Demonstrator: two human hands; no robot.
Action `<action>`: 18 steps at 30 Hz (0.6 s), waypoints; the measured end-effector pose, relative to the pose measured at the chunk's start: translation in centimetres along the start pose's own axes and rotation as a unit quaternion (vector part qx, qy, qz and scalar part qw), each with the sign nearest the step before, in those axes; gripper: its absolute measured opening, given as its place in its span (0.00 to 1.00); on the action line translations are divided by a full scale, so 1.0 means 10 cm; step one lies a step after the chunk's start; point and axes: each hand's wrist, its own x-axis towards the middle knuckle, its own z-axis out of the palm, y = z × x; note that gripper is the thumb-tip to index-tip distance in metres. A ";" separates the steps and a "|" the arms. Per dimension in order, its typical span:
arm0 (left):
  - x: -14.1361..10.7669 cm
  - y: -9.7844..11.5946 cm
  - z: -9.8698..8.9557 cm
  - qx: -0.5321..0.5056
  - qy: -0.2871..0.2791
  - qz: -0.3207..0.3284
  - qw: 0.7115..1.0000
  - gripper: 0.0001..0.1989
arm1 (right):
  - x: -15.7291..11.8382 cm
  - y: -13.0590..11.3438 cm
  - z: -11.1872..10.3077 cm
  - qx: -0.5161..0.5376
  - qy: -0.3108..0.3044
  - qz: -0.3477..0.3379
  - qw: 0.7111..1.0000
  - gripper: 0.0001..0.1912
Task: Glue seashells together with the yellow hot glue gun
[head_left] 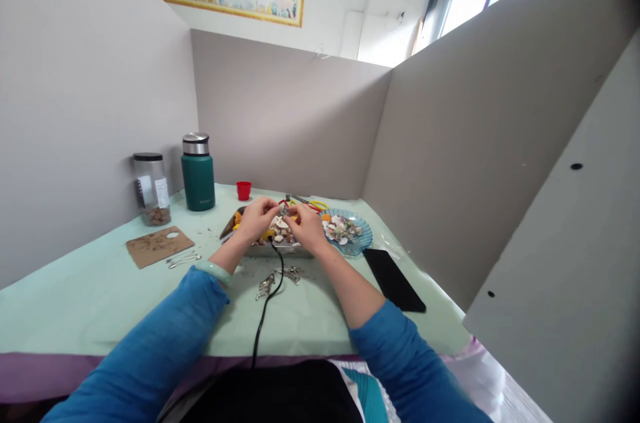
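Left hand (257, 220) and right hand (306, 230) nearly meet, fingers curled in; what they grip, I cannot tell. Below them, a metal tray (297, 252) holds shells (281, 228); beside it, a blue plate (368, 234) holds more. Leftward stand a green flask (199, 176), a jar (150, 176) of brown pieces (157, 215), a red cup (243, 191).

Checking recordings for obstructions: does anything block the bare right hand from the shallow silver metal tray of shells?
Nothing visible does; the thin black cable crosses the silver metal tray at its front, left of the right hand.
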 end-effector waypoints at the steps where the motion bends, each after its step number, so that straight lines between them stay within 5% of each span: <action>1: 0.00 0.00 0.00 0.000 0.000 -0.001 1.000 0.05 | 0.00 0.01 0.00 -0.002 -0.001 0.004 1.000 0.09; 10: -0.02 -0.01 0.02 0.006 -0.018 -0.028 0.999 0.10 | 0.06 0.07 0.02 0.040 -0.003 0.042 0.998 0.08; 15: -0.02 0.02 -0.01 -0.007 0.009 -0.062 0.998 0.10 | 0.16 0.22 -0.34 -0.051 -0.036 0.083 0.995 0.08; 18: -0.02 0.02 -0.03 0.005 0.014 -0.065 0.998 0.10 | 0.18 0.34 -0.63 -0.200 -0.098 0.152 0.963 0.07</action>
